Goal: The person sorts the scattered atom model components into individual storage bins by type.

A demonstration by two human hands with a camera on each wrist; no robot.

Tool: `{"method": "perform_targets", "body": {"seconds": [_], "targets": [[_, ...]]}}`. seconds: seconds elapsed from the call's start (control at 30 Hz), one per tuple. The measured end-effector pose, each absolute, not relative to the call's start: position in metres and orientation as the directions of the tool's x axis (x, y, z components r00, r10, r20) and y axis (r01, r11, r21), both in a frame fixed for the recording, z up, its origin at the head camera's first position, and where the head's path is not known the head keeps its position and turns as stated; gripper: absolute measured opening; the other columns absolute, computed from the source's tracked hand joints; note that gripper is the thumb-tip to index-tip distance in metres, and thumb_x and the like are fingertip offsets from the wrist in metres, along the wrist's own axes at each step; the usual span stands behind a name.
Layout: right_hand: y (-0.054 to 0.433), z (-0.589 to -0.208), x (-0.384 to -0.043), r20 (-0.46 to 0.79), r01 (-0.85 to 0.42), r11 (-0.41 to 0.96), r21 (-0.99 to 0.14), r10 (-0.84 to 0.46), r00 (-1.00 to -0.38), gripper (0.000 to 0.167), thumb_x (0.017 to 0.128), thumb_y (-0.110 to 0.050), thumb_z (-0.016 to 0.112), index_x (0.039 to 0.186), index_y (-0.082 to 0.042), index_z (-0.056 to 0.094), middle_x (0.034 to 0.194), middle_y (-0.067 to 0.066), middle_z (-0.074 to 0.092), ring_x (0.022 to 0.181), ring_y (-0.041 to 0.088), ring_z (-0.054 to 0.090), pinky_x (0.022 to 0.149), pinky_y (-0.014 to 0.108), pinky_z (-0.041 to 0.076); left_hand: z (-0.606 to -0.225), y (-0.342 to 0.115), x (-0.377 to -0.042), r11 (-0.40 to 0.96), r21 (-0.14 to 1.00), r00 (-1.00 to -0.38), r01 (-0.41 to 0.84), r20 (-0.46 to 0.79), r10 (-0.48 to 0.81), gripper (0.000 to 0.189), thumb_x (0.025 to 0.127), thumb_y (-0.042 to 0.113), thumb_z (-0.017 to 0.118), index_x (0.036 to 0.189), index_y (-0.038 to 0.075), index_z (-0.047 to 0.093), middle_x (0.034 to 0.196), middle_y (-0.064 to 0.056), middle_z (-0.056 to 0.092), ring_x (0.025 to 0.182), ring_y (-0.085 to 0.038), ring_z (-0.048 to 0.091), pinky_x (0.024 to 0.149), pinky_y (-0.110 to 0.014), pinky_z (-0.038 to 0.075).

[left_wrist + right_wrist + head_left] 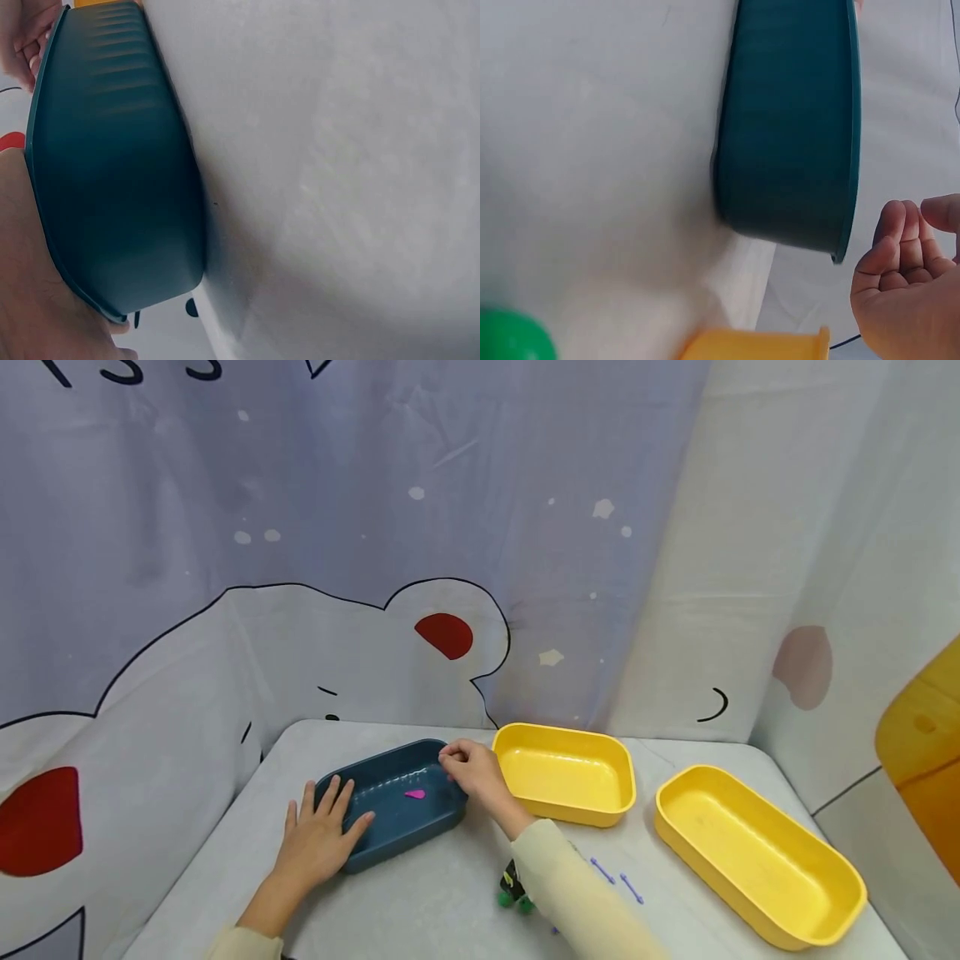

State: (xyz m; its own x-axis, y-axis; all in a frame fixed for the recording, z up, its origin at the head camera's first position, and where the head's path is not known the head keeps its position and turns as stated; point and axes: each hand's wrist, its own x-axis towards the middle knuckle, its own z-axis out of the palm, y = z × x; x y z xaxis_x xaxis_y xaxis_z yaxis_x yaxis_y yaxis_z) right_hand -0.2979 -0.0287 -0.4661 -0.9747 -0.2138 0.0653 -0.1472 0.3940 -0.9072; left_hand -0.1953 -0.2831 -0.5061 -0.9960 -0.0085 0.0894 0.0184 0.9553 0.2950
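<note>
A dark blue tray (405, 839) stands on the table with a small pink piece (415, 794) on its floor. My left hand (318, 843) rests on the tray's left end with spread fingers; the left wrist view shows the hand (37, 270) along the rim. Over the right end hovers my right hand (472, 768), thumb and fingertips close together. In the right wrist view this hand (907, 277) is past the tray's rim, its fingers bent toward the thumb. Whether a tiny thing sits between those fingertips cannot be made out. Another pink speck (450, 777) shows just below them.
A yellow tray (577, 816) stands right of the blue one, and a longer yellow tray (720, 885) is farther right. Near my right forearm lie a black object with green balls (513, 893) and small purple rods (632, 888). A printed curtain (337, 527) hangs behind the table.
</note>
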Motion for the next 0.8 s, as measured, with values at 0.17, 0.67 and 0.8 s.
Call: {"method": "perform_targets", "body": {"seconds": [0.17,0.67,0.8], "targets": [[-0.014,-0.459,-0.291,0.054,-0.151,0.377,-0.914,-0.255,-0.966,0.01,0.098,-0.022,0.068,0.101,-0.014,0.072,0.084,0.0,0.066,0.076,0.019,0.064,0.076,0.028,0.058,-0.505,-0.283,-0.196,0.957,0.288,-0.996,0.02,0.093,-0.007,0.082,0.102,0.064,0.039,0.16,0.006,0.029,0.165,-0.024,0.022,0.149,-0.056,0.001,0.114,-0.075,0.0],[0.045,-0.449,-0.268,0.074,-0.215,0.429,-0.878,-0.321,-0.944,0.016,0.097,-0.024,0.069,0.106,-0.012,0.073,0.087,0.002,0.068,0.078,0.017,0.061,0.072,0.027,0.053,-0.508,-0.283,-0.198,0.959,0.284,-0.996,0.02,0.091,-0.007,0.082,0.102,0.063,0.041,0.16,0.006,0.028,0.165,-0.024,0.021,0.15,-0.056,0.0,0.114,-0.075,0.0],[0.062,-0.453,-0.256,0.071,-0.209,0.414,-0.886,-0.324,-0.943,0.016,0.096,-0.025,0.071,0.106,-0.012,0.073,0.088,0.0,0.068,0.079,0.017,0.062,0.072,0.024,0.054,-0.509,-0.283,-0.195,0.96,0.279,-0.995,0.028,0.099,0.0,0.081,0.102,0.063,0.041,0.159,0.006,0.031,0.164,-0.024,0.023,0.149,-0.056,0.002,0.114,-0.075,0.0]]}}
